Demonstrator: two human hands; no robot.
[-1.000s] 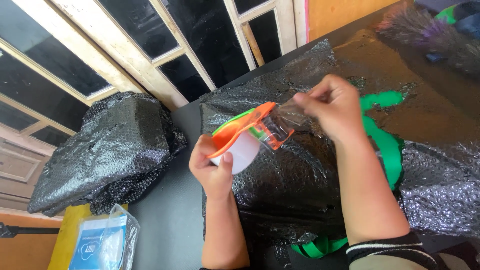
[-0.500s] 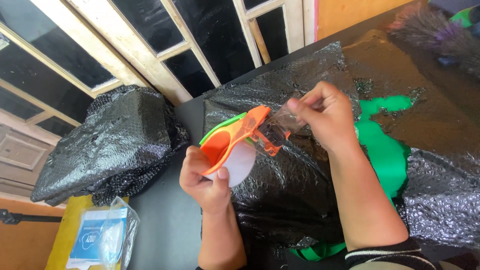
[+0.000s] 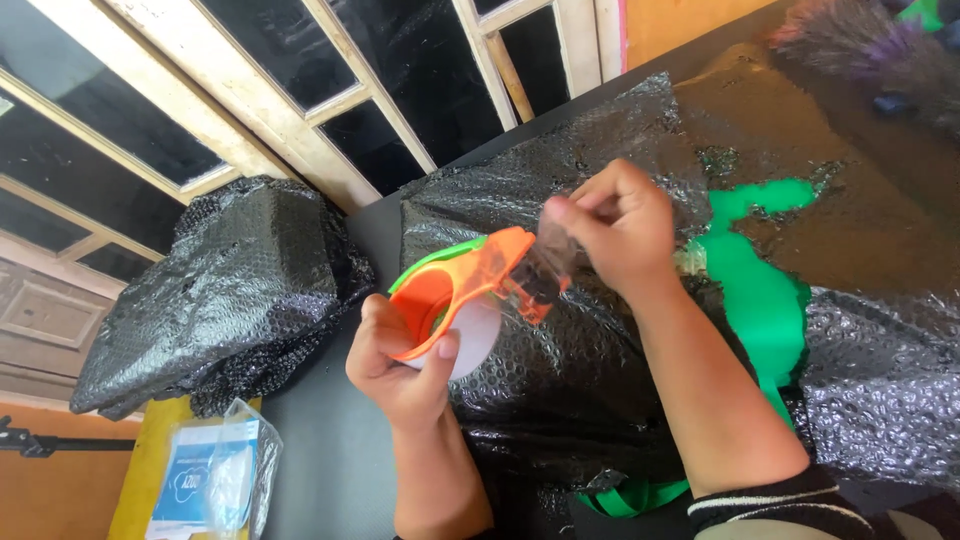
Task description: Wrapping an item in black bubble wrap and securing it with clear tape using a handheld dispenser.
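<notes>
Above the dark tabletop [image 3: 330, 450], in the head view, an orange tape dispenser [image 3: 470, 290] with a green edge and a white roll is held up in the left hand [image 3: 400, 365], the grip pressed together around its handle, thumb laid across the roll's face. Just beside it, the clear tape end [image 3: 548, 262] is pinched in the right hand [image 3: 615, 230], fingers closed tight on the strip right at the dispenser's mouth. Under both hands a large parcel wrapped in black bubble wrap [image 3: 560, 390] is seen lying on the tabletop, with a green strap [image 3: 755, 290] stretched over it. Well apart on the left, a second black-wrapped bundle [image 3: 220, 300] is seen resting. Near the lower left corner, a clear plastic packet [image 3: 215, 480] is laid on a yellow surface.
</notes>
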